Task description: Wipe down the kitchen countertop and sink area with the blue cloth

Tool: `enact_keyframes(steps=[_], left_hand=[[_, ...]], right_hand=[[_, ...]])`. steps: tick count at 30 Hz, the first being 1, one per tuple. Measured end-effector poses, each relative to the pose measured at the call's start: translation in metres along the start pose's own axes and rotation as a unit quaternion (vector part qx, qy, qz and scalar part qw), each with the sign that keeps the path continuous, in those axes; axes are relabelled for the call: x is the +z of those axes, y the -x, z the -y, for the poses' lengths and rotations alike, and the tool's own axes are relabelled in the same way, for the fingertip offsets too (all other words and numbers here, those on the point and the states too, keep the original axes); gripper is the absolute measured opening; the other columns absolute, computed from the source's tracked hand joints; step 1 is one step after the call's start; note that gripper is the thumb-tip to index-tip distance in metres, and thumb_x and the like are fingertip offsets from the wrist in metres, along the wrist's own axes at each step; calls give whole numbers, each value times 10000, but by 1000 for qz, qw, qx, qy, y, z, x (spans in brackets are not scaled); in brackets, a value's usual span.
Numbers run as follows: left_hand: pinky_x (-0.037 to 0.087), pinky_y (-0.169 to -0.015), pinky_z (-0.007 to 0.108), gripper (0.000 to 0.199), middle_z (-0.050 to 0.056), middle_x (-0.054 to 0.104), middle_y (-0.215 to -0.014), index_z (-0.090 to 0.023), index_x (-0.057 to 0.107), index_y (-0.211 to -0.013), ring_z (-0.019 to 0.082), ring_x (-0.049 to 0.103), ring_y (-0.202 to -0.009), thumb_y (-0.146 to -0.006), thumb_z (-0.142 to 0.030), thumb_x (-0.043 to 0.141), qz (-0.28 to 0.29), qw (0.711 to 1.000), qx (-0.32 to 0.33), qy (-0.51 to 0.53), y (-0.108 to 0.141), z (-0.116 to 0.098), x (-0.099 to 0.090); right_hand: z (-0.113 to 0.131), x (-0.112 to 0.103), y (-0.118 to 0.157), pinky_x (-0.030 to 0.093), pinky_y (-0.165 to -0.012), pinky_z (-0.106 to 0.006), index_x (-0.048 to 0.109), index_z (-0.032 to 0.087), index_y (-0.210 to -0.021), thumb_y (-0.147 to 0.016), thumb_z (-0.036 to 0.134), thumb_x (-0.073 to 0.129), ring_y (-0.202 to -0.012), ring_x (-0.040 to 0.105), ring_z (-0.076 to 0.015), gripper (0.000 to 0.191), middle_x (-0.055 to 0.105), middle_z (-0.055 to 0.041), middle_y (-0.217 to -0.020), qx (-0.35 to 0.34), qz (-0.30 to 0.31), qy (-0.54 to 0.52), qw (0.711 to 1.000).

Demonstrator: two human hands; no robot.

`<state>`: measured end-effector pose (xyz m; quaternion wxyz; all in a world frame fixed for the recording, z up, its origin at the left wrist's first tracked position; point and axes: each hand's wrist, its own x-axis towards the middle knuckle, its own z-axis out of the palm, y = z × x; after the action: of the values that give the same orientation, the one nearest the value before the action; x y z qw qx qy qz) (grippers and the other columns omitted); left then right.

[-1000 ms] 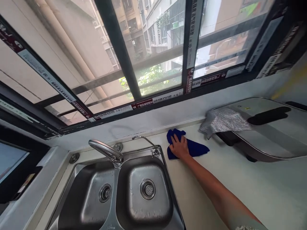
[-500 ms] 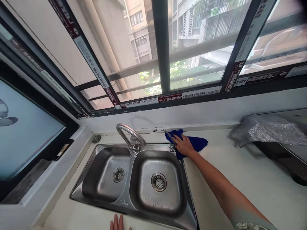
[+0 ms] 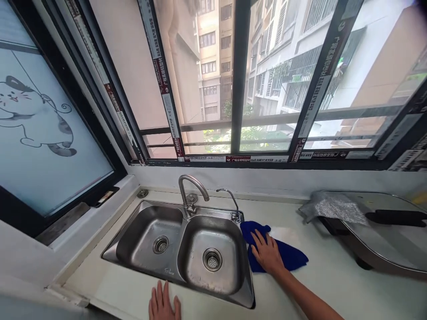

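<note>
1. Blue cloth [image 3: 293, 257] lies on the counter [image 3: 207, 306], just right of the sink; we cannot tell whether its left edge overlaps the rim.
2. We see the right hand [image 3: 267, 254] laid over the cloth, fingers spread and pressing from above, with no grip closed around it.
3. The left hand [image 3: 163, 306] is at the near side of the counter, in front of the sink, fingers stretched out and holding nothing we can see; the bottom of our view cuts off its palm.
4. Beside the cloth we have the double-bowl steel sink [image 3: 246, 297], a round drain in each bowl and some droplets in the right one.
5. Behind the bowls stand a curved faucet [image 3: 190, 210] at the middle and a slim tap [image 3: 236, 216] at the right corner, the latter close by the cloth's far left corner.
6. To the right, apart from the cloth, a wide pan [image 3: 373, 253] with a black-handled lid takes up the counter; crinkled silvery wrap [image 3: 338, 210] drapes over its left end.
7. The counter is pale, and we see a soft shine just beyond the cloth.
8. Farther back come a low white wall [image 3: 267, 181] and a dark-framed window [image 3: 236, 89], labels along its bars; at left, a pale-blue pane [image 3: 43, 115] shows a cartoon cat.
9. Outside, we see buildings [image 3: 211, 66] and greenery [image 3: 263, 144].
</note>
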<state>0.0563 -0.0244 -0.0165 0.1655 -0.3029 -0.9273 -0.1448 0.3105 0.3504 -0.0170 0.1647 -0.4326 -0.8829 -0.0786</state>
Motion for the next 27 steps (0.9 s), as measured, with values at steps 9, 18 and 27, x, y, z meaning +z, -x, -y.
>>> enact_keyframes(steps=[9, 18, 27], left_hand=[[424, -1135, 463, 481, 106, 552, -1486, -199, 594, -1372, 292, 441, -1415, -981, -358, 364, 49, 996, 52, 56, -6, 25, -15], [237, -1229, 579, 534, 152, 372, -1608, -152, 504, -1447, 383, 238, -1516, -971, -344, 355, 119, 983, -129, 54, -37, 53, -19], [208, -1233, 607, 548, 178, 361, -1607, -134, 462, -1477, 398, 200, -1526, -995, -364, 337, 37, 993, -113, 13, -26, 27, -22]], right_hand=[[13, -28, 121, 345, -1164, -552, 449, 270, -1487, -942, 431, 354, -1412, 396, -382, 576, 439, -28, -1563, -25, -8, -2, 1000], [99, -58, 177, 315, -1153, -529, 507, 234, -1428, -920, 342, 469, -1424, 350, -368, 521, 514, -33, -1502, -123, -30, -27, 992], [170, -66, 168, 341, -1107, -489, 279, 189, -1551, -910, 245, 444, -1396, 399, -327, 664, 583, -79, -1421, -159, -22, -78, 984]])
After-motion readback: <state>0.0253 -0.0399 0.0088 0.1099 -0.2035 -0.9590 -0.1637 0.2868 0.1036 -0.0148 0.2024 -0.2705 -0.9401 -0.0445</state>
